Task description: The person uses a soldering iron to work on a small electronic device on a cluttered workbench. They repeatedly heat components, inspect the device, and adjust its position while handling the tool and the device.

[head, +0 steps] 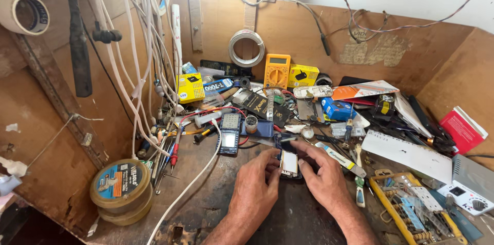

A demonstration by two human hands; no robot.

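At lower centre of the frame, a left hand [256, 187] and right hand [323, 177] pinch a small opened phone [289, 164] between curled fingers over a cluttered workbench [288, 219]; the grip appears firm. A yellow multimeter [277, 71] stands behind.
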